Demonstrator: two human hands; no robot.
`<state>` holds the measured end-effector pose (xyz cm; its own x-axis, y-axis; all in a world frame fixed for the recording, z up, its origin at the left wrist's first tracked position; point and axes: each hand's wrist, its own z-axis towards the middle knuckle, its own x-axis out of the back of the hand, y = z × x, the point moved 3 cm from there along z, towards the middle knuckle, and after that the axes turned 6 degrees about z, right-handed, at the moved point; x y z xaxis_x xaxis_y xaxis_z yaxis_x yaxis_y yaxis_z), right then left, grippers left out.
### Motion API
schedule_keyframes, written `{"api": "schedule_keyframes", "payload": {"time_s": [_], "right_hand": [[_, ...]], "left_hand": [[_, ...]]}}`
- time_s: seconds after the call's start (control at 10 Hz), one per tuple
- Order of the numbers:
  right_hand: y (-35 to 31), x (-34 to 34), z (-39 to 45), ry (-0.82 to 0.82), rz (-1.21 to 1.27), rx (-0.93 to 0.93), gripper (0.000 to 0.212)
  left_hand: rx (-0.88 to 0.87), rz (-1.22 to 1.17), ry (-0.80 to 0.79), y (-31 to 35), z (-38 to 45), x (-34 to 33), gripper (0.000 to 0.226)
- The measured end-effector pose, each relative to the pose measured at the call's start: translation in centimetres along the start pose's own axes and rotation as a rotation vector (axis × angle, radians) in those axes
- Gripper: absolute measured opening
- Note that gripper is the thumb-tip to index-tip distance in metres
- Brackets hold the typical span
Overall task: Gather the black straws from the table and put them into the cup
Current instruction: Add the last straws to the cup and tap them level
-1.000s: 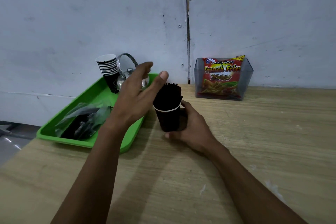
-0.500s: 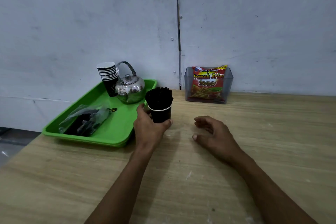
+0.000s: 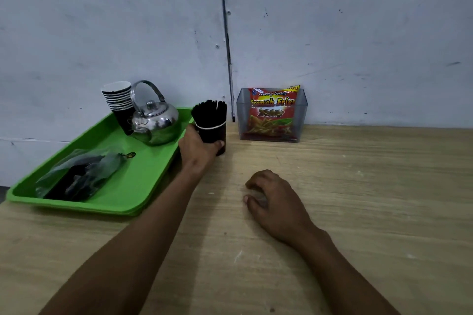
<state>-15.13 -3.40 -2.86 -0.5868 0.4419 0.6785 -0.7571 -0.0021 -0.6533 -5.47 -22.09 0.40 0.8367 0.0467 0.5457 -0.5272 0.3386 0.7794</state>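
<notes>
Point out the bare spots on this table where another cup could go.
Bare wood lies right of the snack holder, along the wall, and in front of the right hand. It is crowded at the tray corner, where the left hand grips the cup beside the kettle.

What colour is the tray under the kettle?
Bright green tray, seen in the head view, with the kettle on it.

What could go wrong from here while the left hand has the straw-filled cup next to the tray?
1. The cup is packed with black straws standing well above its rim, so it looks top-heavy; a jerky release by the left hand could tip it.
2. It stands close to the green tray edge and the kettle; sliding it left could knock them.
3. The right hand rests on the table, apart from the cup, so nothing else steadies it.
</notes>
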Motion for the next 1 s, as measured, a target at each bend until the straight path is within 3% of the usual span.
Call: {"api": "schedule_keyframes", "payload": {"time_s": [0.5, 0.7, 0.9, 1.0], "right_hand": [[1.3, -0.3, 0.7, 0.063, 0.107, -0.004, 0.025], [1.5, 0.1, 0.9, 0.075, 0.16, -0.025, 0.022], [1.4, 0.5, 1.0, 0.055, 0.226, -0.072, 0.021], [1.2, 0.7, 0.8, 0.038, 0.271, -0.095, 0.021]], "left_hand": [[-0.012, 0.011, -0.074, -0.2, 8.5, -7.1, 0.051], [0.002, -0.036, -0.111, -0.1, 8.6, -6.8, 0.066], [0.03, -0.035, -0.122, 0.4, 6.5, -4.6, 0.051], [0.041, -0.084, -0.19, 0.6, 4.6, -2.8, 0.054]]}}
